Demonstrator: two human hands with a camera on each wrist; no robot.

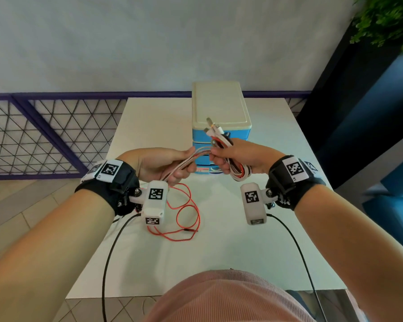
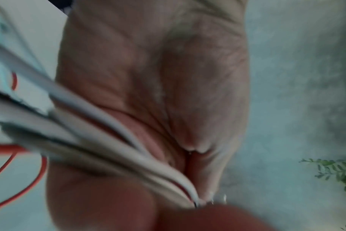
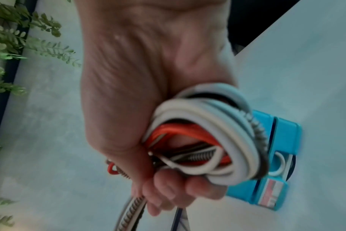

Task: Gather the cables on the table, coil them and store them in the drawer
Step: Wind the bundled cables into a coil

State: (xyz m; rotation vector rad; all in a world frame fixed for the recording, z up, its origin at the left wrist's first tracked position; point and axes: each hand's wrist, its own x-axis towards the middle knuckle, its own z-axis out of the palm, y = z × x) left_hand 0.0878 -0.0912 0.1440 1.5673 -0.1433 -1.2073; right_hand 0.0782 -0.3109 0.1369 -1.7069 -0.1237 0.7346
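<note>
Cable bundle (image 1: 221, 140): several cords gathered together, mostly white, with orange-red, black and one striped braided cord among them. The looped end (image 3: 207, 136) shows thick white turns wrapped round orange and braided strands; plug ends stick up at 12 o'clock from the fist in the head view. Held in the air above the white table (image 1: 254, 240), in front of the drawer unit.

Right hand (image 1: 240, 156): fingers curled round the coiled part of the bundle.

Left hand (image 1: 163, 163): at 9 o'clock from the right hand, fingers and thumb closed on the loose strands (image 2: 101, 140) running across the palm to the coil.

Red wire (image 1: 184, 212): thin, lying in loose loops on the table at 6 o'clock from the left hand, its upper end rising toward that hand.

Drawer unit (image 1: 219, 108): blue with a cream top, standing at the table's far side, 12 o'clock from the hands; whether a drawer is open cannot be told.

Green plant (image 1: 386, 17): at 2 o'clock, off the table.
</note>
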